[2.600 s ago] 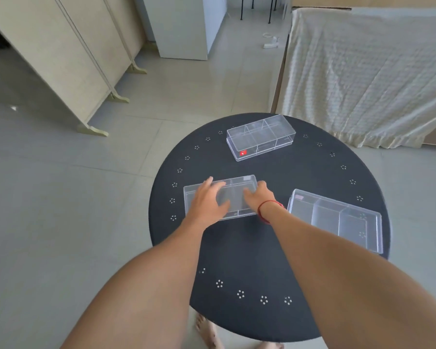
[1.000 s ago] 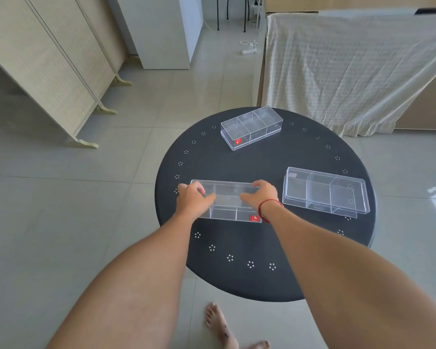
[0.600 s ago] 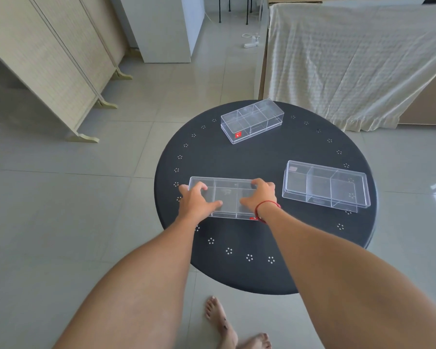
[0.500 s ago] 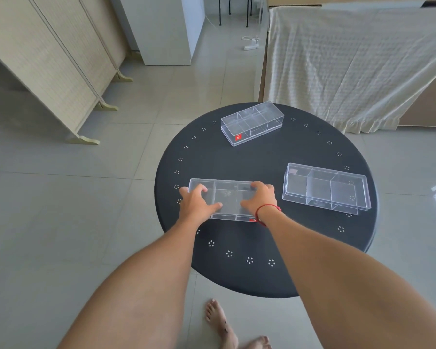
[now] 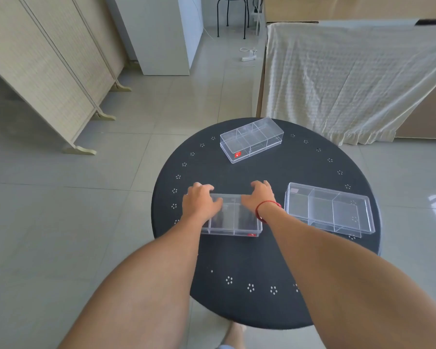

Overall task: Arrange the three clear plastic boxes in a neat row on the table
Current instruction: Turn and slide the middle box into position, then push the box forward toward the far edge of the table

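Note:
Three clear plastic boxes with inner dividers lie on a round black table [image 5: 257, 263]. The near-left box [image 5: 233, 221] sits under both hands: my left hand [image 5: 199, 201] grips its left end and my right hand [image 5: 258, 197], with a red wrist string, grips its far right part. A second box [image 5: 329, 209] lies flat at the right, a small gap away. The third box [image 5: 252, 139], with a red sticker, rests at an angle near the table's far edge.
The table carries a ring of small white flower prints. A cloth-covered piece of furniture [image 5: 350, 79] stands close behind at the right. A folding screen [image 5: 48, 71] and a white cabinet [image 5: 159, 34] stand at the left on the tiled floor.
Both hands have stayed on the near-left box, which has been turned so that it lies level with the right box. The camera view has shifted, so the table sits lower in the frame.

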A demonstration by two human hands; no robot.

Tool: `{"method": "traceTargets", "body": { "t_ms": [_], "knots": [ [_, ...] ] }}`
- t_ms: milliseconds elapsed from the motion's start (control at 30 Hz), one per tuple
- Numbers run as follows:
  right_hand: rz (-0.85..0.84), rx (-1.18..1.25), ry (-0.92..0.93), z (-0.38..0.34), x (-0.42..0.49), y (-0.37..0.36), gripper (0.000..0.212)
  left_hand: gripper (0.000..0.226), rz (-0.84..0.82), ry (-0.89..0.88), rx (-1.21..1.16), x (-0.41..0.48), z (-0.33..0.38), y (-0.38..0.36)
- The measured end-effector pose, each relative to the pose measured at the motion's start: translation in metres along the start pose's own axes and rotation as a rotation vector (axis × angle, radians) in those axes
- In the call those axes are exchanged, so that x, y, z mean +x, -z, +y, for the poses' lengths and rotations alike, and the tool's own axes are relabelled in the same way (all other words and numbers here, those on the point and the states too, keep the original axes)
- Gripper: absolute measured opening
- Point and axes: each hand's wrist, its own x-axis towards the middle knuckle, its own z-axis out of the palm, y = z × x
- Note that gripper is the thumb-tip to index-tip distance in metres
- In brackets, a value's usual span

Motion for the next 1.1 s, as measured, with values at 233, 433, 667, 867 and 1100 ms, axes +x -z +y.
{"method": "traceTargets", "body": {
  "t_ms": [233, 433, 667, 867, 1100],
  "knots": [
    [0.012, 0.014, -0.024, -0.021, 0.069, 0.023, 0.057, 0.047, -0.018, 0.012, -0.041, 0.083, 0.034, 0.010],
    [0.069, 0.056, -0.092, -0.019, 0.127, 0.032, 0.055, 0.066, -0.063, 0.105, -0.062, 0.151, 0.059, -0.005],
    [0.247, 0.283, -0.168, -0.023, 0.179, 0.048, 0.060, 0.085, -0.059, 0.336, -0.155, 0.196, 0.080, -0.034],
    [0.281, 0.258, -0.159, -0.032, 0.197, 0.063, 0.078, 0.068, -0.065, 0.274, -0.151, 0.206, 0.074, -0.031],
    [0.026, 0.146, -0.331, -0.042, 0.186, 0.075, 0.082, 0.057, -0.119, 0.308, -0.268, 0.197, 0.043, -0.017]
  ]
}}
